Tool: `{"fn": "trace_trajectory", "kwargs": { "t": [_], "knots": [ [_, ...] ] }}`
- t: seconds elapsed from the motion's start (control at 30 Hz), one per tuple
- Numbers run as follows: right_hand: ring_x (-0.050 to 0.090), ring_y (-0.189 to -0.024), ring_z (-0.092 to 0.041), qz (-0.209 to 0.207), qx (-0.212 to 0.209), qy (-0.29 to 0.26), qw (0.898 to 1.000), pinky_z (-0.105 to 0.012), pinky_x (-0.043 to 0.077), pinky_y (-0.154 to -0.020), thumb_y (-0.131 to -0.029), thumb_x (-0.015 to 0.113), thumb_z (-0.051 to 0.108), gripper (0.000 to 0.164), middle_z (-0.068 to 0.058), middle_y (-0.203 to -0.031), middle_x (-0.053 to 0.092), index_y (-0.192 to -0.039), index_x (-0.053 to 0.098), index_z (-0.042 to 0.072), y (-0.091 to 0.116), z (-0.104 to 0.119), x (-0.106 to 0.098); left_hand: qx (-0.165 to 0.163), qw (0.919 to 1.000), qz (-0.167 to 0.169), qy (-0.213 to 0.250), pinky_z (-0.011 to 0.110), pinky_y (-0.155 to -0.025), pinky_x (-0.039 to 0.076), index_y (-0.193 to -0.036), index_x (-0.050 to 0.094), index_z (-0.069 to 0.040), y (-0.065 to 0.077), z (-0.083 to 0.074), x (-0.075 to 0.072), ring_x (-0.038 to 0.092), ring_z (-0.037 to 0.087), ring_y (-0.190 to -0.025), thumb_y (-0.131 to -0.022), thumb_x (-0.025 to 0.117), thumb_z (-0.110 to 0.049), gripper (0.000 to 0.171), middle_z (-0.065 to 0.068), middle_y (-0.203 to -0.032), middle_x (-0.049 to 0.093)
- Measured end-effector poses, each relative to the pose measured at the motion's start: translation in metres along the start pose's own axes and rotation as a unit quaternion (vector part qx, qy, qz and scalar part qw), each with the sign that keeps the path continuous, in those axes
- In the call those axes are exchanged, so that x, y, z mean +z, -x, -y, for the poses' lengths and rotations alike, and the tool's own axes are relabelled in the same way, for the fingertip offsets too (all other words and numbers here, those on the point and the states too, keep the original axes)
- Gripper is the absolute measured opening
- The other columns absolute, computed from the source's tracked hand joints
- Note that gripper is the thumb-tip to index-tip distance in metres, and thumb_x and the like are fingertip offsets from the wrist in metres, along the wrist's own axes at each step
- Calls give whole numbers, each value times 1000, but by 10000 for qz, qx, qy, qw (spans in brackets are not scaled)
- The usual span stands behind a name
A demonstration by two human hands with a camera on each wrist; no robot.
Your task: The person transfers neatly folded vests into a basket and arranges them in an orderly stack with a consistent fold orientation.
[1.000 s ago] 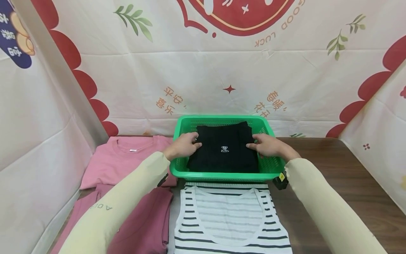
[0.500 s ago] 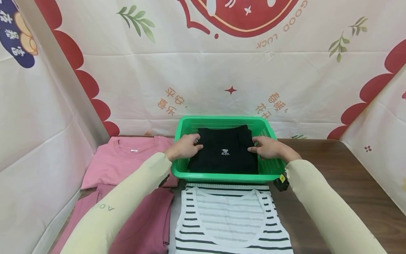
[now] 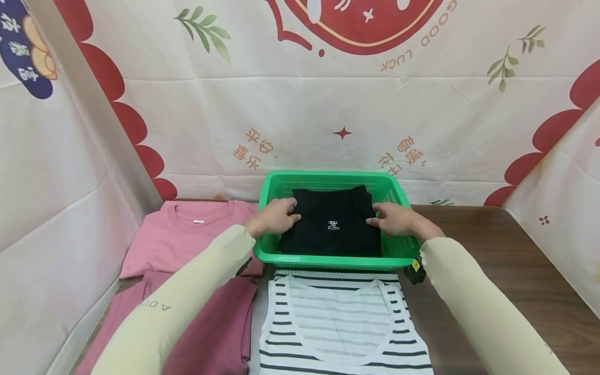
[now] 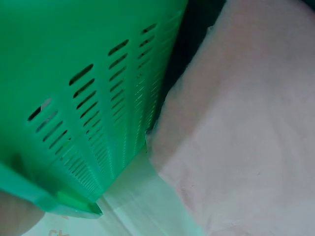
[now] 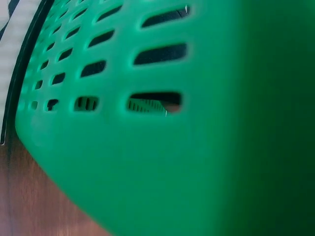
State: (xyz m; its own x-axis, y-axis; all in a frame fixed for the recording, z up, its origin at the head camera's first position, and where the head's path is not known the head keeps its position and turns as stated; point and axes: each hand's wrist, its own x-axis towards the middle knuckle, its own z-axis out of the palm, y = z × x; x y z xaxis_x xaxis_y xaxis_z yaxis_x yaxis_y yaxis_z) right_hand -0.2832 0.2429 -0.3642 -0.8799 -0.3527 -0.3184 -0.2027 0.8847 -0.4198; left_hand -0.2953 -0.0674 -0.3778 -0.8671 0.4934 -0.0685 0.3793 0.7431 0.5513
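A folded black shirt (image 3: 330, 229) with a small white print lies inside the green plastic basket (image 3: 328, 262), tilted up a little at its far edge. At its left side my left hand (image 3: 276, 216) grips the cloth, the thumb over the top. My right hand (image 3: 396, 217) pinches the shirt's right side the same way; the fingers beneath are hidden. The left wrist view has the left hand (image 4: 241, 128) large beside the slotted basket wall (image 4: 93, 103), dark cloth showing between them. Mostly the basket's outer wall (image 5: 123, 152) fills the right wrist view.
In front of the basket a striped black-and-white tank top (image 3: 344, 323) lies flat. To the left are a pink T-shirt (image 3: 187, 234) and a folded darker pink garment (image 3: 211, 323). A printed cloth curtain (image 3: 300, 120) stands behind the wooden table (image 3: 506, 260).
Both hands have lowered the black shirt slightly in the basket, its far edge sinking a little. The head view has shifted slightly; the other clothes stay put.
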Motion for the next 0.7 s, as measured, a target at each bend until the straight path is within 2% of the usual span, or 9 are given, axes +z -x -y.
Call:
{"fn": "trace_trajectory", "kwargs": {
  "t": [0.07, 0.13, 0.17, 0.27, 0.37, 0.47, 0.57, 0.63, 0.7],
  "knots": [
    [53, -56, -19, 9, 18, 72, 10000, -45, 44, -77, -100, 44, 27, 63, -16, -87, 60, -145, 21, -11, 0, 0, 1, 22, 10000, 1, -38, 29, -55, 34, -109, 53, -2, 0, 0, 0, 36, 13, -49, -96, 53, -21, 23, 8, -72, 49],
    [54, -58, -19, 13, 8, 104, 9999, -47, 44, -78, -101, 44, 27, 63, -20, -98, 60, -145, 20, -12, 0, 0, 1, 52, 10000, 17, -45, 29, -51, 32, -100, 53, -3, 0, 0, 1, 34, 14, -46, -96, 53, -21, 19, 6, -64, 44],
    [54, -58, -19, 38, 13, 103, 9999, -47, 44, -79, -101, 43, 26, 63, -21, -97, 60, -145, 20, -11, 0, 0, 1, 69, 10000, 2, -66, 28, -50, 32, -95, 51, -3, 0, 0, 1, 33, 13, -45, -96, 53, -21, 17, 4, -61, 42],
    [55, -59, -18, 90, -1, 116, 9999, -46, 45, -78, -101, 42, 26, 62, -27, -111, 58, -145, 19, -12, -1, -1, 1, 131, 9999, -26, -85, 26, -48, 32, -85, 47, -5, 0, 0, 2, 34, 12, -42, -95, 54, -19, 20, 1, -57, 38],
    [56, -61, -17, 132, 14, 153, 9998, -45, 45, -77, -102, 41, 25, 61, -31, -123, 53, -145, 19, -12, -2, 0, 1, 160, 9998, -23, -100, 27, -49, 32, -83, 47, -2, 0, 0, 1, 34, 13, -42, -95, 55, -19, 22, 3, -57, 38],
    [57, -62, -17, 128, 59, 209, 9997, -44, 46, -76, -102, 41, 25, 60, -33, -127, 51, -145, 20, -11, -2, 2, 0, 106, 9999, 17, -56, 28, -54, 39, -100, 55, 3, 1, -1, 1, 42, 15, -43, -95, 55, -19, 22, 7, -65, 51],
    [57, -62, -17, 91, 77, 250, 9996, -42, 47, -71, -102, 41, 24, 56, -31, -124, 54, -143, 27, -10, -2, 3, 1, -20, 9998, 118, 126, 30, -65, 51, -122, 54, 2, 2, -1, 0, 59, 20, -51, -96, 54, -18, 33, 14, -91, 66],
    [57, -62, -17, 84, 58, 277, 9996, -39, 48, -66, -102, 42, 22, 50, -26, -112, 61, -140, 33, -9, -3, 3, 1, -112, 9993, 165, 307, 34, -70, 56, -129, 51, 0, 2, -2, 0, 66, 23, -60, -96, 53, -16, 37, 17, -105, 68],
    [57, -62, -17, 86, 54, 281, 9996, -36, 48, -61, -101, 42, 20, 44, -19, -99, 65, -136, 40, -7, -3, 3, 2, -166, 9987, 192, 441, 35, -68, 58, -126, 53, 0, 2, -2, 0, 68, 25, -63, -96, 52, -14, 33, 16, -104, 68]
  ]
}}
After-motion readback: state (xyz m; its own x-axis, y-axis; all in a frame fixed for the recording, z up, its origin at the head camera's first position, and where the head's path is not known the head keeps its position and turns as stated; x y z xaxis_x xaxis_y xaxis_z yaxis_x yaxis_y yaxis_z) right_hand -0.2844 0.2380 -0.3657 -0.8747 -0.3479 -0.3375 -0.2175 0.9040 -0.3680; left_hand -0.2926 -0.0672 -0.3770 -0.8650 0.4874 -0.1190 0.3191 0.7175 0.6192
